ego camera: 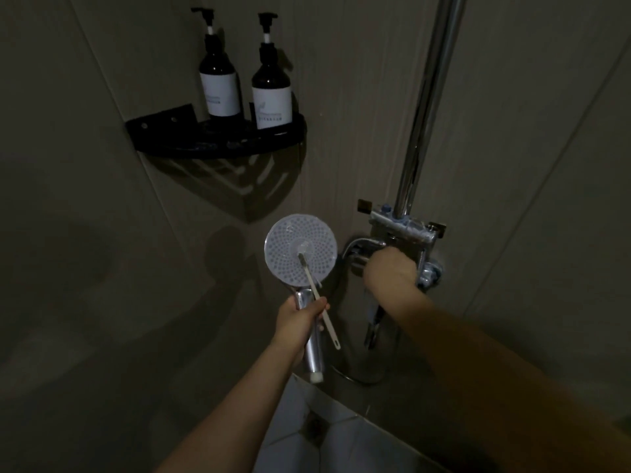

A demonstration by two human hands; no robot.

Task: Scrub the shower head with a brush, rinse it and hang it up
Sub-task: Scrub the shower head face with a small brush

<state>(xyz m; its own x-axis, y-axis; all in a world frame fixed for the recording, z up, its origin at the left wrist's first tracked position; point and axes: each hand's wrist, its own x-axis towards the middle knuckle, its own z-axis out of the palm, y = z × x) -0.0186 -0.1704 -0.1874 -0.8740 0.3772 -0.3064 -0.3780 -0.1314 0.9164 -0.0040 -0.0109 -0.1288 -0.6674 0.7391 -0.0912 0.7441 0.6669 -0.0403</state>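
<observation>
Head view, dim tiled shower corner: centre frame, left hand grips shower head handle and brush together; right hand closed on chrome mixer tap; upper left, black corner shelf bearing two pump bottles

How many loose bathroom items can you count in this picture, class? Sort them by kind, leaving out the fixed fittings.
Pump bottles: 2, left bottle and right bottle on the corner shelf
Shower heads: 1
Brushes: 1
Total: 4
</observation>
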